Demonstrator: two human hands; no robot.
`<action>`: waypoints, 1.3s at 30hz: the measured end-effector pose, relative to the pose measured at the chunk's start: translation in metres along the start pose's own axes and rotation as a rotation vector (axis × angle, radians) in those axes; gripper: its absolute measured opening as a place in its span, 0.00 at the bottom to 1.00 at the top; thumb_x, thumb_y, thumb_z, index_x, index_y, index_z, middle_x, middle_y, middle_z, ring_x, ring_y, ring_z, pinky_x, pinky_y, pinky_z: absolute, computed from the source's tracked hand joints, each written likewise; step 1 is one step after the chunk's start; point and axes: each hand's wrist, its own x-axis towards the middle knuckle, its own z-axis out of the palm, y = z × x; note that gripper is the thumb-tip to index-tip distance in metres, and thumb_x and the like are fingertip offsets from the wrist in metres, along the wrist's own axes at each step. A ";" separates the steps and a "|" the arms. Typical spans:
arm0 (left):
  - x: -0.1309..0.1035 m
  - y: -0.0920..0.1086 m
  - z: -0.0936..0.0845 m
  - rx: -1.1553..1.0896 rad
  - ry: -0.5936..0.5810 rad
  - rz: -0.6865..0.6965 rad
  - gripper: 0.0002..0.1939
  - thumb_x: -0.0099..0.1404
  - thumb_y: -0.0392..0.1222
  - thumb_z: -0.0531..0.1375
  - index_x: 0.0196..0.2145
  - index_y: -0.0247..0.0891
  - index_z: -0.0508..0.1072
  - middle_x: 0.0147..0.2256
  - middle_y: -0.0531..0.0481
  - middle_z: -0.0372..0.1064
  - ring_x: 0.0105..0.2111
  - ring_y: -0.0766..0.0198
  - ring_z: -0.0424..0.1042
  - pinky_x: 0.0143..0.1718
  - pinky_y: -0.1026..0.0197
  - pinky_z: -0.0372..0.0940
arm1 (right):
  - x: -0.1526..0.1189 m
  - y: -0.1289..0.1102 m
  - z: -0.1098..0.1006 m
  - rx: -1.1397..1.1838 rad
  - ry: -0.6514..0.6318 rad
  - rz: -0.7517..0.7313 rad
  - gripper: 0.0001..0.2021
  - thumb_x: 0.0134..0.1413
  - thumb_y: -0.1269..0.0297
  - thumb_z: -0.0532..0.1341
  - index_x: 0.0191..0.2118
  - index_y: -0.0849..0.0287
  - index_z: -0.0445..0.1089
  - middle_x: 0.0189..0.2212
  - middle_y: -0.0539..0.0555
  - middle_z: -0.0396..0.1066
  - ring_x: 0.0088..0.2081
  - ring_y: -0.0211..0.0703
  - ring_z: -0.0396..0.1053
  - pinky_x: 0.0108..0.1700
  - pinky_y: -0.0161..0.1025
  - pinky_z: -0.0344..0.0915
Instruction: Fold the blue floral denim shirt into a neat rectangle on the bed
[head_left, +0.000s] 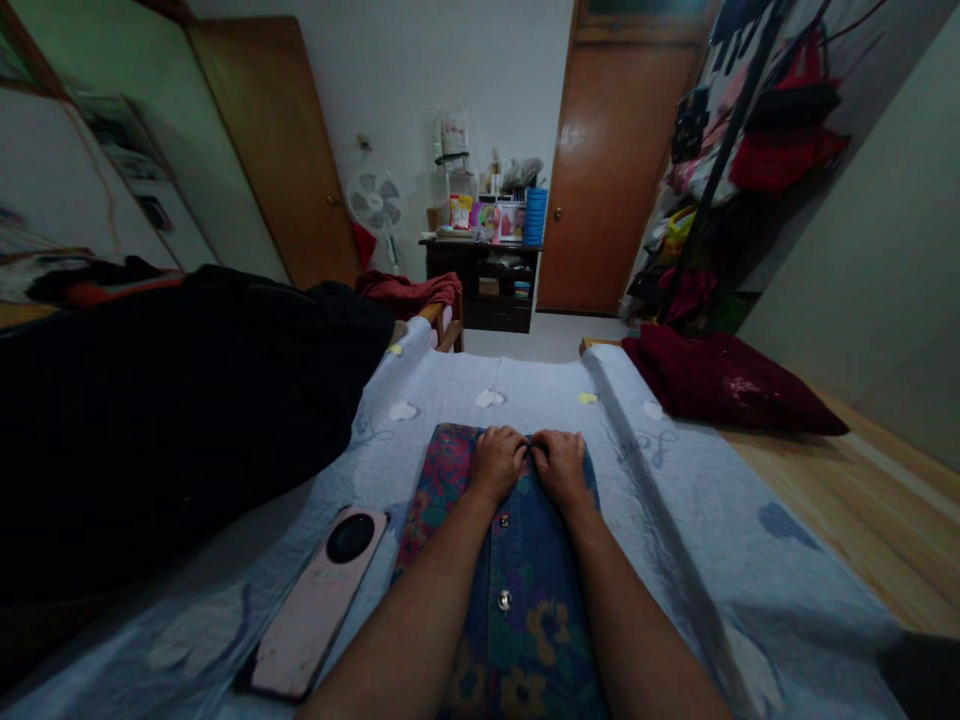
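A folded blue denim garment (pixel 517 620) with a floral pattern and metal buttons lies on the light blue bed sheet (pixel 480 385). At its far edge, my left hand (pixel 499 460) rests with its fingers curled onto the cloth. Close beside it on the right, my right hand (pixel 559 465) grips the same edge, fingers bent and fingertips near the left hand's. The fabric between the fingertips is partly hidden by the hands. A pink phone (pixel 319 605) with a round black camera lies face down left of the garment.
Dark clothing (pixel 180 420) is heaped on the left. A maroon cushion (pixel 731 385) lies at the right on a wooden surface (pixel 862 490). Beyond the bed stand a dark shelf (pixel 480 290), a fan (pixel 376 200) and a wooden door (pixel 600 170). Bags (pixel 787 140) hang at the right.
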 end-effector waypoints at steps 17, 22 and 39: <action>-0.001 0.004 -0.006 -0.039 -0.035 -0.018 0.07 0.68 0.40 0.58 0.40 0.43 0.75 0.42 0.50 0.72 0.46 0.58 0.64 0.49 0.55 0.57 | 0.000 0.000 -0.002 0.014 0.024 0.019 0.09 0.57 0.67 0.57 0.37 0.52 0.75 0.37 0.52 0.72 0.46 0.48 0.62 0.62 0.52 0.37; -0.001 0.003 -0.006 -0.049 -0.031 -0.013 0.07 0.68 0.39 0.57 0.40 0.44 0.76 0.42 0.50 0.72 0.45 0.58 0.65 0.48 0.55 0.57 | -0.001 -0.003 -0.006 -0.040 0.019 0.038 0.10 0.57 0.68 0.57 0.40 0.51 0.76 0.39 0.53 0.71 0.49 0.50 0.59 0.62 0.57 0.33; -0.001 0.006 -0.009 -0.112 -0.023 -0.031 0.06 0.67 0.41 0.58 0.38 0.44 0.75 0.40 0.52 0.75 0.44 0.58 0.66 0.49 0.55 0.57 | -0.001 -0.002 -0.006 -0.025 0.024 0.055 0.08 0.58 0.65 0.60 0.38 0.48 0.77 0.38 0.52 0.71 0.48 0.50 0.59 0.62 0.58 0.33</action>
